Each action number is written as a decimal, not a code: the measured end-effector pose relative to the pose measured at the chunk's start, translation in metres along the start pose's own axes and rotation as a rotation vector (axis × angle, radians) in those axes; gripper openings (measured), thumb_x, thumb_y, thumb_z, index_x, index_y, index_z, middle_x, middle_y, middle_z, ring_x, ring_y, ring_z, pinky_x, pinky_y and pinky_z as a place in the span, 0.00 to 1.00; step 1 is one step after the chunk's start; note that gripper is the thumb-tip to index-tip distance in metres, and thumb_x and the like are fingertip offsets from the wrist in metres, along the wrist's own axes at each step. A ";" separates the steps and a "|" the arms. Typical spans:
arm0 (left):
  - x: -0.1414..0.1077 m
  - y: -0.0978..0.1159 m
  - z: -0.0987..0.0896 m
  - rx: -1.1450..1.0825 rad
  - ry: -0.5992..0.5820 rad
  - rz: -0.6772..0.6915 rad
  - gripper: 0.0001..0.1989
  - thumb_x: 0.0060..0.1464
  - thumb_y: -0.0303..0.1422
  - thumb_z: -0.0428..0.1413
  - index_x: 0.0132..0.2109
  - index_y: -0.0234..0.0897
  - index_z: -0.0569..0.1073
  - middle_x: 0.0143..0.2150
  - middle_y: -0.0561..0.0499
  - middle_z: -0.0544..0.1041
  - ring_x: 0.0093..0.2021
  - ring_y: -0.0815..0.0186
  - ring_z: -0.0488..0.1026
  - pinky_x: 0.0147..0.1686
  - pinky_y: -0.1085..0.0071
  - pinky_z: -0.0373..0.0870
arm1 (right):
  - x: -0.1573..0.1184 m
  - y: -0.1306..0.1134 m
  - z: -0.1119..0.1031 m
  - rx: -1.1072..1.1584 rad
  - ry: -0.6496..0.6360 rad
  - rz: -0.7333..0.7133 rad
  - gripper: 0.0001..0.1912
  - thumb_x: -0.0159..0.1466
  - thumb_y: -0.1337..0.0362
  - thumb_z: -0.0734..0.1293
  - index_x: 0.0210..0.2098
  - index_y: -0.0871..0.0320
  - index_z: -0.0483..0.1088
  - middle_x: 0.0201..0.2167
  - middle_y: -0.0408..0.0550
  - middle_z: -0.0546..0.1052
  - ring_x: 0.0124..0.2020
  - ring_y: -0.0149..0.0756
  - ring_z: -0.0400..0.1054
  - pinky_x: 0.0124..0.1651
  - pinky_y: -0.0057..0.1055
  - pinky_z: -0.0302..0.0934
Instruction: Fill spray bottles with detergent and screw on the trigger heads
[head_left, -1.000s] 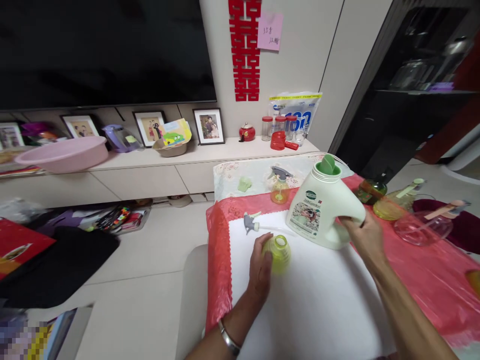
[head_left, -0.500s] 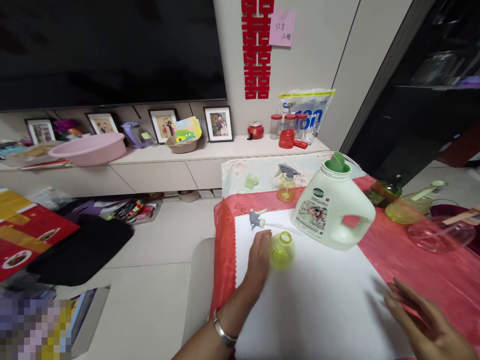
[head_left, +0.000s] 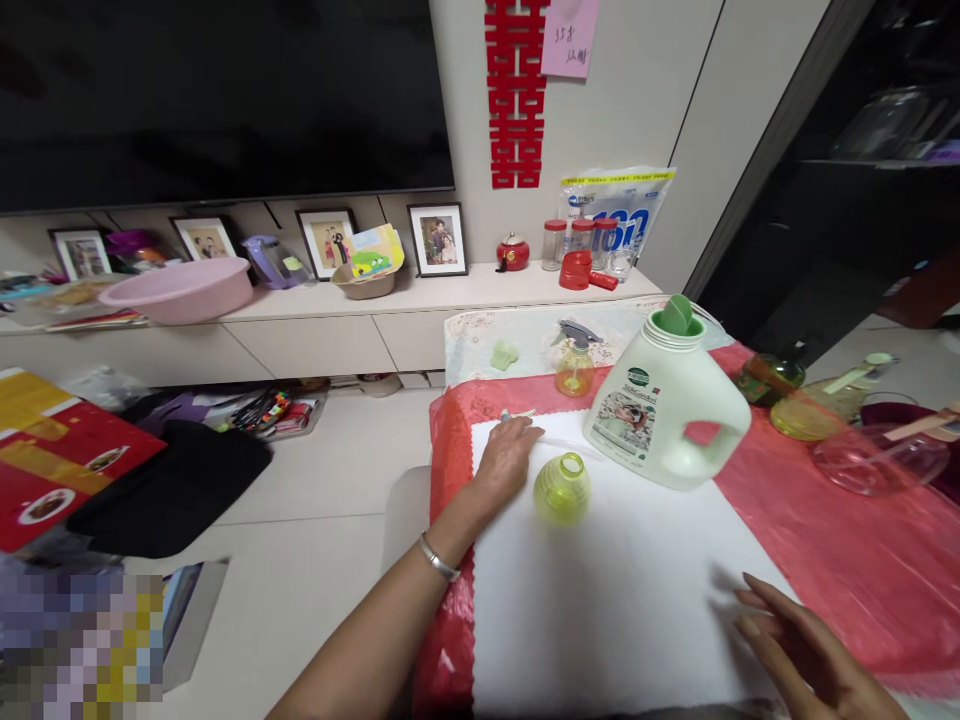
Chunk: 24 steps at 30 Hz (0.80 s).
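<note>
My left hand [head_left: 508, 458] reaches over the grey spray head [head_left: 517, 415] on the white cloth [head_left: 637, 600] and covers most of it; its fingers curl around it. A clear tube runs from the head to the right. The yellow-green bottle [head_left: 562, 490] stands upright and uncapped just right of my left hand, not touching it. My right hand [head_left: 802, 640] hovers above the cloth at the lower right, fingers apart and holding nothing. Behind the bottle stands a large pale green jug [head_left: 664, 405] with a green cap piece in its mouth.
An amber spray bottle [head_left: 574, 368] stands behind the cloth. Toward the right edge are a dark bottle [head_left: 771, 378], a yellow bottle [head_left: 817, 410] and a clear pink container [head_left: 862, 460] on the red cover [head_left: 847, 560]. A green lump [head_left: 504, 354] lies at the back.
My left hand has left the side of the yellow-green bottle and moved up and left onto the spray head. My right hand has shifted slightly left and down.
</note>
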<state>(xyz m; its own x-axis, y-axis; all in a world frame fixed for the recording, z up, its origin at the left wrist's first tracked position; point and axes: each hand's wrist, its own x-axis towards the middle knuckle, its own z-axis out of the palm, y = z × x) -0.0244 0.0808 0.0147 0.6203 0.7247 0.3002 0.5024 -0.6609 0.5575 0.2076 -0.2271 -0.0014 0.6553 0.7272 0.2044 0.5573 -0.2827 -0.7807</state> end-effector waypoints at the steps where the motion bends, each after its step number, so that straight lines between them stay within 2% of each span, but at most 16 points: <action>1: 0.001 -0.002 0.003 0.017 -0.010 0.004 0.20 0.51 0.16 0.49 0.46 0.41 0.76 0.52 0.42 0.75 0.55 0.52 0.70 0.56 0.50 0.63 | 0.000 -0.002 0.003 0.005 -0.025 -0.035 0.30 0.56 0.41 0.69 0.48 0.56 0.75 0.43 0.47 0.76 0.36 0.35 0.75 0.35 0.17 0.70; 4: 0.004 -0.002 0.005 0.046 -0.002 -0.012 0.13 0.54 0.19 0.52 0.39 0.41 0.75 0.45 0.43 0.77 0.52 0.51 0.69 0.54 0.50 0.62 | -0.004 -0.005 0.013 0.008 -0.094 -0.160 0.25 0.61 0.46 0.68 0.51 0.56 0.73 0.45 0.46 0.75 0.38 0.31 0.75 0.41 0.14 0.69; 7: 0.003 -0.002 -0.005 0.039 0.064 -0.067 0.11 0.54 0.20 0.52 0.33 0.40 0.73 0.40 0.44 0.77 0.48 0.52 0.70 0.53 0.50 0.63 | -0.009 -0.014 0.021 -0.046 -0.136 -0.342 0.20 0.67 0.52 0.66 0.54 0.53 0.70 0.45 0.42 0.75 0.40 0.26 0.74 0.44 0.11 0.67; 10: -0.003 -0.005 -0.028 -0.005 0.180 -0.158 0.08 0.53 0.22 0.53 0.33 0.39 0.72 0.39 0.43 0.76 0.46 0.51 0.71 0.51 0.50 0.65 | -0.013 -0.030 0.026 -0.097 -0.187 -0.485 0.17 0.70 0.57 0.64 0.58 0.51 0.66 0.45 0.40 0.74 0.41 0.22 0.73 0.45 0.10 0.66; 13: -0.016 -0.002 -0.057 -0.093 0.325 -0.270 0.07 0.55 0.28 0.53 0.42 0.38 0.73 0.39 0.45 0.76 0.40 0.56 0.72 0.46 0.55 0.69 | -0.016 -0.051 0.029 -0.099 -0.240 -0.556 0.17 0.71 0.59 0.62 0.58 0.53 0.64 0.43 0.42 0.73 0.42 0.23 0.72 0.46 0.11 0.67; 14: -0.022 0.003 -0.067 -0.180 0.374 -0.324 0.08 0.58 0.31 0.53 0.45 0.38 0.72 0.37 0.47 0.76 0.35 0.60 0.73 0.41 0.60 0.71 | -0.016 -0.059 0.030 -0.088 -0.250 -0.573 0.16 0.72 0.60 0.62 0.58 0.54 0.63 0.43 0.42 0.73 0.42 0.23 0.72 0.46 0.12 0.68; 16: -0.036 0.019 -0.083 -0.787 0.464 -0.505 0.12 0.54 0.37 0.60 0.44 0.38 0.72 0.34 0.51 0.76 0.31 0.65 0.73 0.38 0.65 0.72 | -0.015 -0.077 0.032 -0.068 -0.266 -0.598 0.17 0.72 0.61 0.62 0.58 0.55 0.62 0.45 0.45 0.71 0.43 0.24 0.71 0.45 0.13 0.68; 17: -0.044 0.030 -0.089 -1.049 0.416 -0.549 0.15 0.50 0.38 0.64 0.43 0.37 0.73 0.35 0.51 0.77 0.33 0.66 0.74 0.39 0.67 0.72 | -0.014 -0.087 0.034 -0.065 -0.263 -0.617 0.18 0.72 0.61 0.62 0.59 0.55 0.61 0.47 0.47 0.70 0.44 0.25 0.71 0.45 0.15 0.69; 19: -0.059 0.055 -0.092 -1.386 0.258 -0.601 0.19 0.43 0.38 0.69 0.41 0.35 0.75 0.36 0.48 0.79 0.34 0.66 0.75 0.39 0.69 0.72 | -0.011 -0.108 0.037 -0.092 -0.239 -0.665 0.23 0.71 0.60 0.62 0.63 0.57 0.59 0.53 0.52 0.67 0.49 0.30 0.69 0.47 0.20 0.70; 22: -0.079 0.093 -0.083 -1.608 0.049 -0.679 0.17 0.41 0.36 0.71 0.37 0.35 0.76 0.34 0.48 0.81 0.32 0.67 0.76 0.34 0.73 0.69 | -0.008 -0.136 0.041 -0.134 -0.187 -0.772 0.30 0.69 0.58 0.64 0.67 0.56 0.55 0.59 0.55 0.63 0.57 0.39 0.64 0.52 0.30 0.71; 24: -0.086 0.113 -0.075 -1.692 -0.078 -0.709 0.14 0.44 0.34 0.71 0.35 0.34 0.77 0.34 0.48 0.81 0.32 0.69 0.76 0.35 0.74 0.69 | -0.007 -0.150 0.041 -0.115 -0.165 -0.824 0.30 0.68 0.61 0.65 0.68 0.51 0.56 0.58 0.53 0.64 0.57 0.40 0.65 0.51 0.32 0.71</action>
<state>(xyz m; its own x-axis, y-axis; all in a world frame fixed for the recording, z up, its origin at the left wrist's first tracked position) -0.0667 -0.0416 0.1100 0.6349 0.7046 -0.3169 -0.3919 0.6472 0.6539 0.0985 -0.1643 0.0903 -0.0606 0.8085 0.5854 0.8783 0.3218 -0.3535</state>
